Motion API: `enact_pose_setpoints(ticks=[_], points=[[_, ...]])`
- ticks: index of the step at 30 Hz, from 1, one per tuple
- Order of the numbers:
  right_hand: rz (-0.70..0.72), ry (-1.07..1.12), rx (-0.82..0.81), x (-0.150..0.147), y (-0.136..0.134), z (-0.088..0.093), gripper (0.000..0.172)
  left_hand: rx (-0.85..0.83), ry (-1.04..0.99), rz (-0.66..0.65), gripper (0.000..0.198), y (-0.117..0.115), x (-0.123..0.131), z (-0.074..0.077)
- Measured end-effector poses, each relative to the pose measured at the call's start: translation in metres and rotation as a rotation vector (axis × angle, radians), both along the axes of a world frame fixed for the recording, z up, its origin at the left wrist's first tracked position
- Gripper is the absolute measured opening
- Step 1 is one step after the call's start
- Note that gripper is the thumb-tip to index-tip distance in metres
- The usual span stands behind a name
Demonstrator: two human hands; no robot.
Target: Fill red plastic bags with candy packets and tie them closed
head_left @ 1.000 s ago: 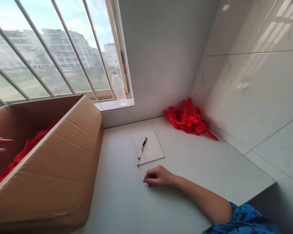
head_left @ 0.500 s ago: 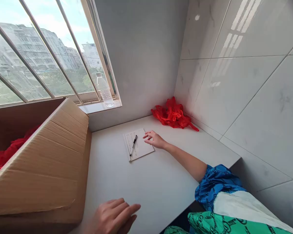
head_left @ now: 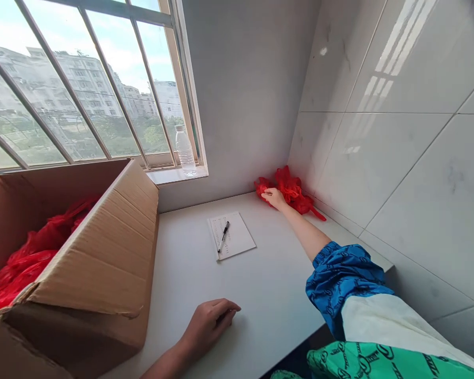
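- Red plastic bag (head_left: 296, 192), crumpled in a loose heap in the far corner of the desk (head_left: 268, 279), against the tiled wall (head_left: 398, 158), with one twisted end trailing to the right.
- It looks light, thin and soft, likely to slip and fold rather than keep a shape; a fistful gathered from the middle of the heap seems the surest hold.
- Right hand (head_left: 274, 198), reaching out from a blue patterned sleeve (head_left: 342, 279), touches the near edge of the heap with its fingers; whether it is gripping or only resting there, I cannot tell.
- Left hand (head_left: 209, 323) lies on the desk near a cardboard carton (head_left: 102, 252), half-open with its fingers loosely curled, holding nothing that shows.
- The hands are well apart.
- More red plastic (head_left: 27, 268) lies inside the carton. A paper sheet (head_left: 237, 237) with a pen (head_left: 223, 237) on it lies on the desk between the hands, and a plastic water bottle (head_left: 185, 151) stands on the window sill (head_left: 161, 176).
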State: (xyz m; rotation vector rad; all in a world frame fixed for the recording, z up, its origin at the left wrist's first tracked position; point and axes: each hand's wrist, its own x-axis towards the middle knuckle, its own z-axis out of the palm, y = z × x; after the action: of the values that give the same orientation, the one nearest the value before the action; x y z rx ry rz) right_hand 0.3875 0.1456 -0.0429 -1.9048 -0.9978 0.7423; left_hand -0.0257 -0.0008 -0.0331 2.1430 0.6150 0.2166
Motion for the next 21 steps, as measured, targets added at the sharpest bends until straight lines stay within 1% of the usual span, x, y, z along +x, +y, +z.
enact_pose_setpoints(ticks=[2,4,6,9,11,14,16,17,19,21], points=[[-0.008,0.030,0.080,0.004,0.001,0.018,0.026,-0.048,-0.006,0.005,0.027,0.000,0.000,-0.001],[0.008,0.079,0.156,0.004,-0.001,0.038,0.028,-0.117,-0.012,0.025,0.028,0.000,0.000,-0.003],[0.053,0.149,0.209,-0.004,-0.006,0.054,0.032,-0.203,-0.014,0.070,0.030,0.002,0.000,-0.003],[0.158,0.271,0.232,-0.026,-0.020,0.072,0.035,-0.321,-0.045,0.212,0.032,0.011,0.000,-0.003],[0.243,0.352,0.217,-0.044,-0.033,0.078,0.037,-0.359,-0.111,0.372,0.033,0.021,-0.001,-0.002],[0.389,0.487,0.169,-0.070,-0.056,0.074,0.038,-0.328,-0.236,0.651,0.040,0.041,-0.004,0.003],[0.482,0.530,0.105,-0.084,-0.072,0.064,0.040,-0.267,-0.289,0.796,0.042,0.053,-0.006,0.008],[0.519,0.529,0.064,-0.090,-0.080,0.057,0.041,-0.234,-0.300,0.840,0.042,0.058,-0.005,0.012],[0.567,0.503,-0.017,-0.100,-0.094,0.041,0.043,-0.164,-0.285,0.859,0.039,0.063,-0.001,0.019],[0.590,0.490,-0.073,-0.109,-0.107,0.026,0.043,-0.103,-0.218,0.771,0.035,0.062,0.009,0.025]])
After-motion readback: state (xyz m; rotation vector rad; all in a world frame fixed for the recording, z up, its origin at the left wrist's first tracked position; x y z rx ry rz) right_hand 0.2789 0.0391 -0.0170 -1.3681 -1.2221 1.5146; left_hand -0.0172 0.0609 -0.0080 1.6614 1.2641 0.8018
